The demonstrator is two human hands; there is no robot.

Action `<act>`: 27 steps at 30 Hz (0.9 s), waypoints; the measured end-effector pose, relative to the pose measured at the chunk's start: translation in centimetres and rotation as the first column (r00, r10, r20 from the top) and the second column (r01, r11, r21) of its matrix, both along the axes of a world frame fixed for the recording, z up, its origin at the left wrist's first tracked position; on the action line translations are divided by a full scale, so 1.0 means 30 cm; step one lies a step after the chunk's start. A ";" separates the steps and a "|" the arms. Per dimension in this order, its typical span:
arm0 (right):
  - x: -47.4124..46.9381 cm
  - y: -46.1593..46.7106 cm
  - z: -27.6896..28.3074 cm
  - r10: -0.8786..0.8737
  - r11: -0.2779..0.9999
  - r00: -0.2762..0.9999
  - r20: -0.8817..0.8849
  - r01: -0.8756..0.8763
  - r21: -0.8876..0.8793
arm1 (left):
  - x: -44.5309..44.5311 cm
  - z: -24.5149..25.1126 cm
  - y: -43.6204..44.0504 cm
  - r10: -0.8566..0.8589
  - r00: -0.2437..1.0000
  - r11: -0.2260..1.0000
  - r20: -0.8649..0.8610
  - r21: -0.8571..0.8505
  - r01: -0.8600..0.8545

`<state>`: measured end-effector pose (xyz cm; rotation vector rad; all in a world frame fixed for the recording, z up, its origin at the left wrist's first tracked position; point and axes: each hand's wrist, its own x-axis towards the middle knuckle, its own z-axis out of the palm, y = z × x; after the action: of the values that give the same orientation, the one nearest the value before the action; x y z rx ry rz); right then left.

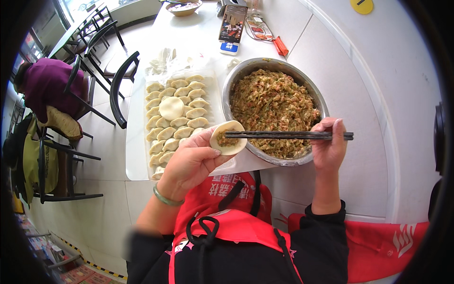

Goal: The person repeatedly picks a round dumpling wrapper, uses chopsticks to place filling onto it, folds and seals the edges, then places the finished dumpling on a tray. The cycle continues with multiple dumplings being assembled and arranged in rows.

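Observation:
My left hand [193, 158] holds a round dumpling wrapper [238, 143], with a small lump of filling [223, 140] at its middle. Dark chopsticks [276, 135] are gripped in my right hand [330, 145], and their tips touch that filling. Beneath the chopsticks stands a metal bowl [227, 88] heaped with minced filling [276, 106]. Left of the bowl, a tray [215, 88] carries rows of folded dumplings [179, 121]. A small stack of round wrappers [171, 108] lies on top of the dumplings. My left hand covers part of the tray's near end.
A phone [233, 24] leans on a stand at the table's [198, 33] far side, near a red packet [280, 46]. Clear plastic wrap [166, 64] bunches behind the tray. Another bowl [184, 7] sits farther back. Black chairs [120, 88] stand left, and a wall [354, 88] runs along the right.

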<state>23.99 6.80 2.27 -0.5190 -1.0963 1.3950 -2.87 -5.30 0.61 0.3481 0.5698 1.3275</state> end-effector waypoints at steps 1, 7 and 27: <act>-0.005 -0.001 -0.010 0.009 1.000 0.999 0.048 -0.009 0.006 | 0.003 -0.001 0.001 -0.009 1.000 1.000 0.005 0.009 0.009; -0.018 -0.002 -0.024 0.024 0.997 0.998 -0.061 -0.028 -0.066 | 0.001 0.003 -0.013 0.032 0.999 0.999 -0.016 -0.024 -0.033; 0.113 0.023 0.005 0.128 0.939 0.989 0.076 -0.146 0.310 | 0.006 -0.006 -0.015 0.087 0.994 0.996 -0.065 -0.018 -0.088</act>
<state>27.38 7.50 2.41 -0.2531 -1.3922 1.2965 -2.69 -5.77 0.44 0.3528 0.6588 1.3978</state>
